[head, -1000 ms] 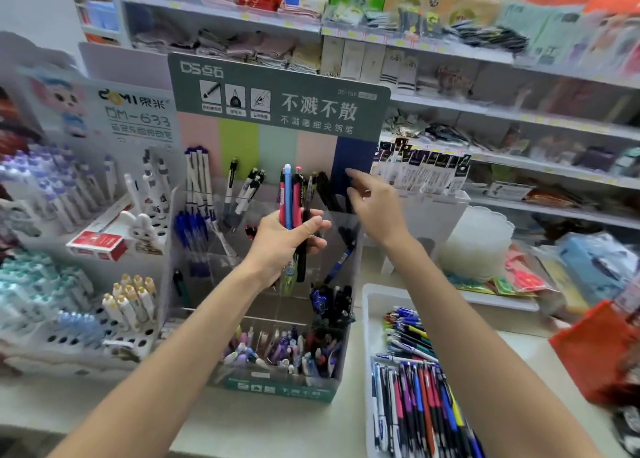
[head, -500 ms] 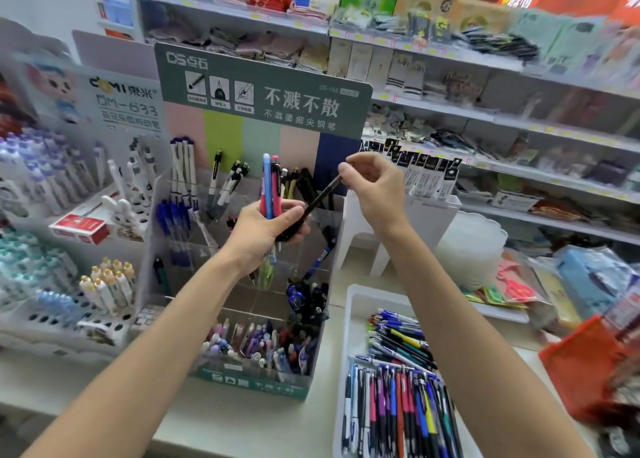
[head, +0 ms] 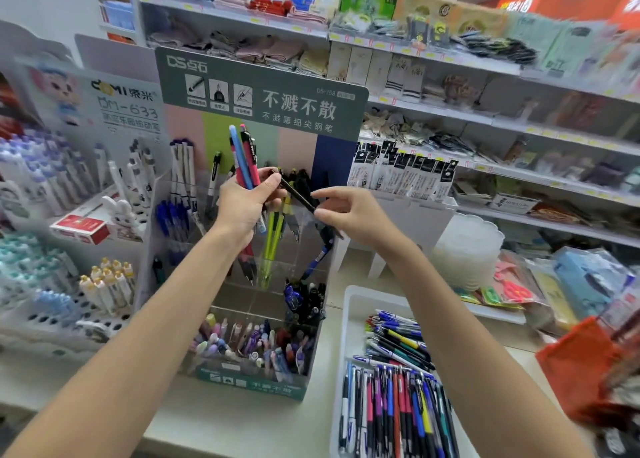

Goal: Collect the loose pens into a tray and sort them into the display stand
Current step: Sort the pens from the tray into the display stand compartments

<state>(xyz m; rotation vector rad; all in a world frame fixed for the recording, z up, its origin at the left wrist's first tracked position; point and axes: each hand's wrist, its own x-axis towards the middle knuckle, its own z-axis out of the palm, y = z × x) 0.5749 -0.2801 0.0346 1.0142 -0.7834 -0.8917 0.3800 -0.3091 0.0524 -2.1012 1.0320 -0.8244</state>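
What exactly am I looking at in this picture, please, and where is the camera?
There is no machine here: a person works with two bare hands, and the single picture comes from a wide-angle camera worn on the head, looking forward and down. The left hand grips an upright bundle of pink and blue plastic pens. The right hand pinches the lower end of a slim black pen, whose upper end reaches the left hand. Behind the hands, on the pale shop counter, stands a clear compartmented display stand with a green header card, partly filled with pens. To its right lies a white rectangular plastic tray of mixed loose pens.
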